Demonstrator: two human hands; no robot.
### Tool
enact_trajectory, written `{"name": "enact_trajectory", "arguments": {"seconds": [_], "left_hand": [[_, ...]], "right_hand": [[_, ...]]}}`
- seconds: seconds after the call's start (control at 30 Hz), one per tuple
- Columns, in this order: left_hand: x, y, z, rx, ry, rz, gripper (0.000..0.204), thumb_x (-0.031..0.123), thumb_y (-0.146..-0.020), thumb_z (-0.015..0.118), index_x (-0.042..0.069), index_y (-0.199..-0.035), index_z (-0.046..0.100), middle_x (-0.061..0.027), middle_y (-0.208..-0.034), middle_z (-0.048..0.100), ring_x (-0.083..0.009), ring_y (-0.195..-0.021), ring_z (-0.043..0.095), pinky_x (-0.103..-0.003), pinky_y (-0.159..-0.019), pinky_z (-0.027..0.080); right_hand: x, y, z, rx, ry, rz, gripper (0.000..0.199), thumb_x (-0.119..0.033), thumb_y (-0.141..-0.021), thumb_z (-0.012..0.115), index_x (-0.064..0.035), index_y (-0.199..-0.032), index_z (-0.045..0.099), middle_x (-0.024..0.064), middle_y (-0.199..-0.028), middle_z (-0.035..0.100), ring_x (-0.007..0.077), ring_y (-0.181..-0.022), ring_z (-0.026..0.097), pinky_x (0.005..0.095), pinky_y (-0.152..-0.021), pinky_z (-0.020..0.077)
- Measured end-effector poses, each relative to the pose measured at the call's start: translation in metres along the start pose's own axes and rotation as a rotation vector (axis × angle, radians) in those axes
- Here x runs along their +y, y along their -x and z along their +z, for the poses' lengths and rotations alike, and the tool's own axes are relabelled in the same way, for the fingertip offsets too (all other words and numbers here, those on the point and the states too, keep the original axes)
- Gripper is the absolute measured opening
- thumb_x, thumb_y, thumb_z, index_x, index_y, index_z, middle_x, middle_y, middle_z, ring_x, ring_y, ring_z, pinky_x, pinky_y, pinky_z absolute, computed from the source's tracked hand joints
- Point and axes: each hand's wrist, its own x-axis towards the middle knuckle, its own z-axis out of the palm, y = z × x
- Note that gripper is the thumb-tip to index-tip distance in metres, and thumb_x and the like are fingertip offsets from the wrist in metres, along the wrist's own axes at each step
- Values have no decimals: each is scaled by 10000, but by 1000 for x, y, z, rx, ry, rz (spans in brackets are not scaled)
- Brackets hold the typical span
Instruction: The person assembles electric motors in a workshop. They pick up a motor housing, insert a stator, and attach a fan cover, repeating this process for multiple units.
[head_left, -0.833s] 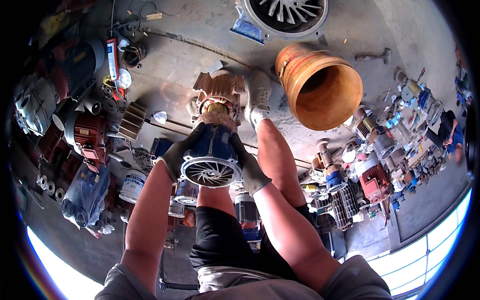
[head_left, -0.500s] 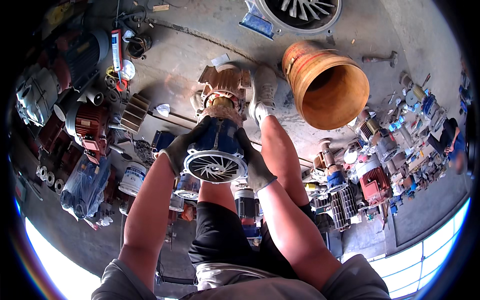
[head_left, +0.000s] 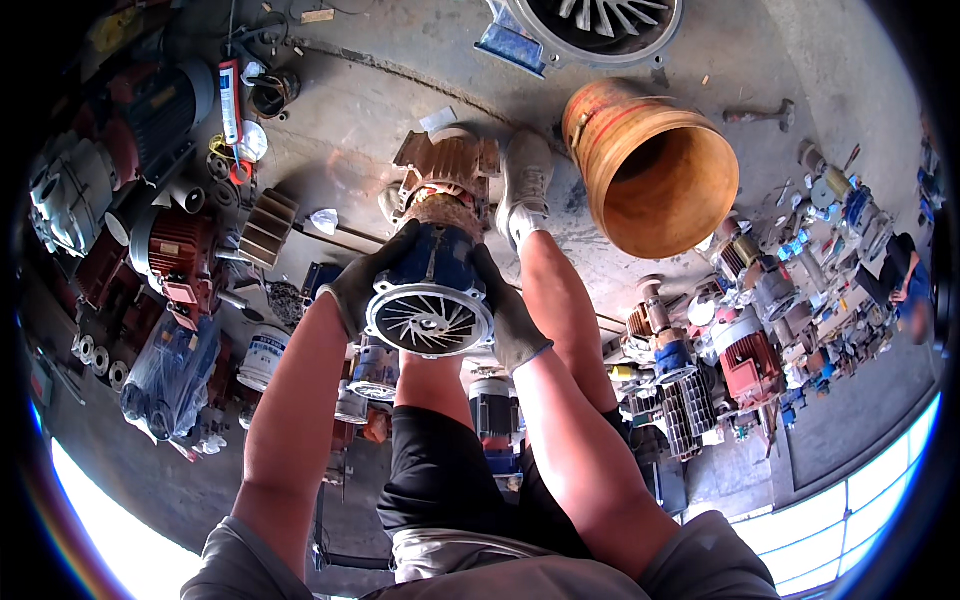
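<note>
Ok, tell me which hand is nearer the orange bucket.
Right. The right hand holds the blue motor housing by its right side, left of the orange bucket; the left hand holds the housing's left side, farther from the bucket.

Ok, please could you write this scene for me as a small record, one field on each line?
Left hand: dark-gloved, gripping the left side of a blue rounded metal housing
Right hand: dark-gloved, gripping the housing's right side
Housing's near end: silver round metal cover with slanted slots, facing the camera
Beyond housing: rusty brown ribbed metal casing; whether they are joined, I cannot tell
Right of casing: light grey shoe, then orange-brown round bucket, mouth toward the camera
Right of bucket: long-handled hammer on grey floor
</note>
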Motion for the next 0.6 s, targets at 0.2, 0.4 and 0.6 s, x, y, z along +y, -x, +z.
{"name": "enact_trajectory", "arguments": {"seconds": [0.2, 0.4, 0.6], "left_hand": [[1, -5, -6, 15, 6, -17, 479, 338, -1048, 631, 71, -1440, 572, -180, -1311, 693, -308, -1109, 719, -465, -980, 599], [3, -8, -11, 125, -63, 5, 463, 353, -1026, 668, 13, -1339, 632, -179, -1210, 738, -286, -1041, 741, -433, -943, 614], [2, -7, 2, 112, -22, -6, 433, 334, -1020, 683, 19, -1315, 650, -176, -1194, 742, -280, -1032, 742, -424, -926, 621]], "right_hand": [[-2, -2, -5, 3, 58, -13, 657, -554, -993, 663, -11, -1362, 638, 85, -1231, 718, 172, -1061, 687, 294, -934, 545], [7, -4, -2, 19, 10, -43, 688, -563, -981, 674, 13, -1353, 630, 95, -1235, 718, 182, -1063, 687, 295, -938, 545], [6, -10, -9, 14, 7, -20, 680, -558, -978, 681, 9, -1350, 639, 99, -1238, 722, 192, -1065, 690, 299, -949, 542]]}}
